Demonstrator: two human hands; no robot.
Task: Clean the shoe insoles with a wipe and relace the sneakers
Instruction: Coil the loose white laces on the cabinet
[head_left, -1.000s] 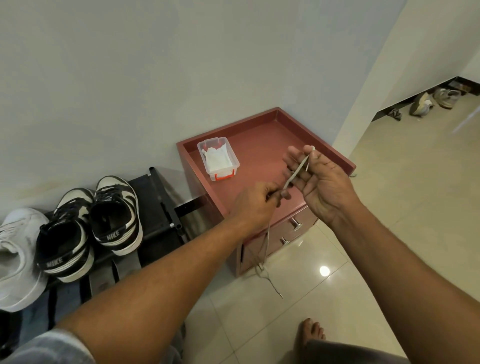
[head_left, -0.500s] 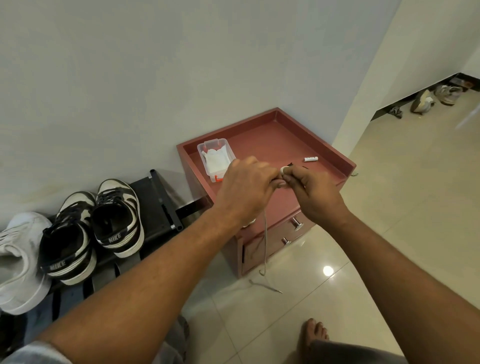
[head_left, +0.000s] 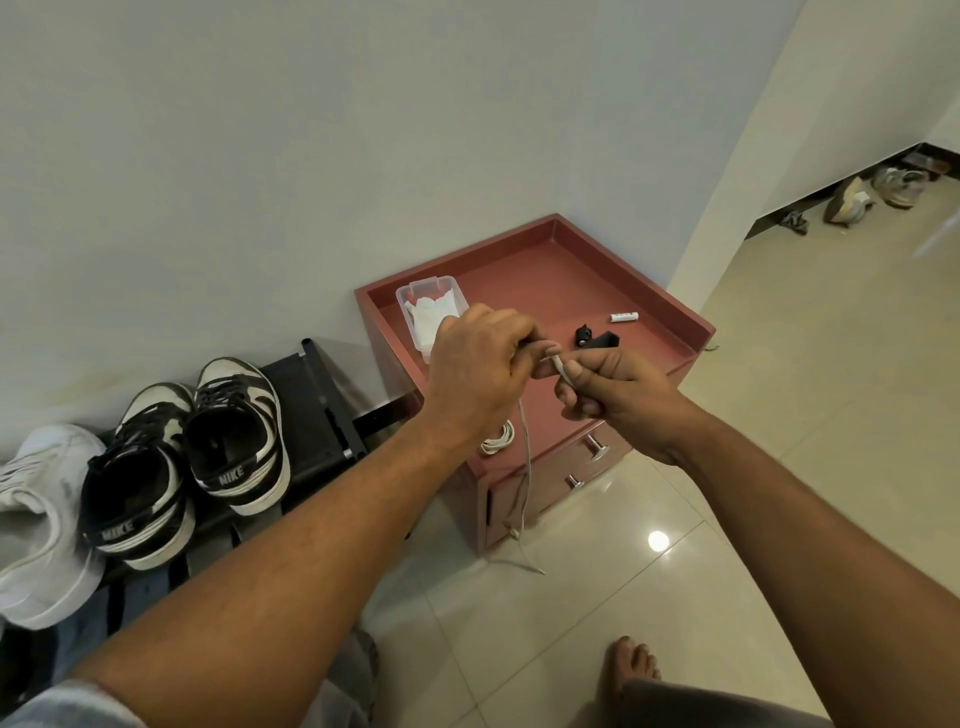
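- Trailing from our hands, the lace (head_left: 525, 467) hangs past the cabinet (head_left: 556, 470) front, its tail on the floor.
- Our right hand (head_left: 613, 395), spread flat under the lace a second ago, now pinches it between thumb and forefinger; our left hand (head_left: 478, 369) grips it just beside.
- We judge it is gathered for threading, yet the sneakers (head_left: 239, 441) sit well left, so relacing hasn't begun.
- Farther back, the wipe box (head_left: 431, 312) stays put.

NIKE stands in pale letters on the heel of the left black-and-white sneaker (head_left: 137, 483) and of the right sneaker (head_left: 241, 431) beside it. The print on the small white stick (head_left: 623, 316) is too small to read.
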